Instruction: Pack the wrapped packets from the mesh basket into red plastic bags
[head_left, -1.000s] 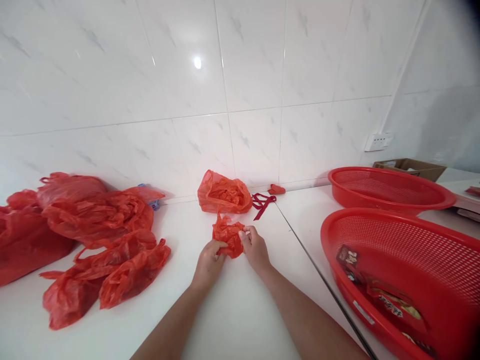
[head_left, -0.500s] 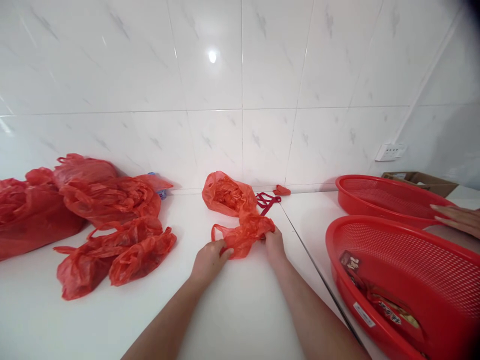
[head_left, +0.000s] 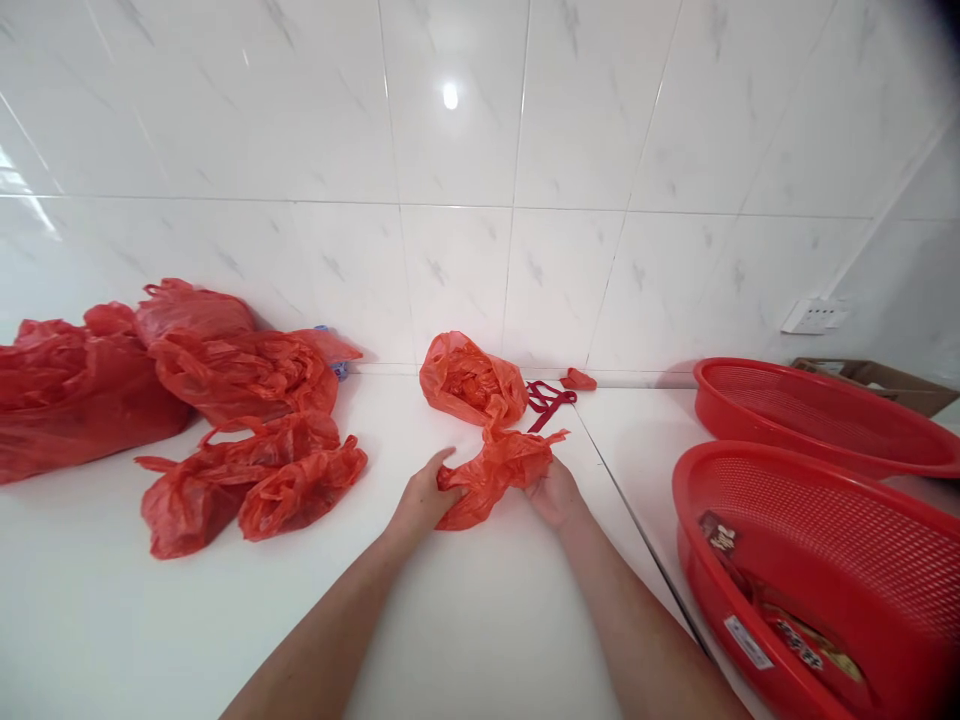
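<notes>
Near the middle of the frame, a red bag (head_left: 495,475) lies crumpled between two hands, low over the white table (head_left: 480,620). One hand is on each side, maybe because thin plastic is easier to spread that way. The left hand (head_left: 420,500) has its thumb over the bag's left edge and its first finger held wide apart; its other fingers are hidden, so I cannot tell if they pinch. The right hand (head_left: 556,492) has its fingers bent and gripping the right edge, with their tips out of sight. Just behind is a puffy bag (head_left: 469,380), beside a dark red ribbon (head_left: 551,408). At the left of the frame sits a bag pile (head_left: 90,400), likely kept aside for room. At the lower right, a red basket (head_left: 731,590) holds some packs (head_left: 806,645).
</notes>
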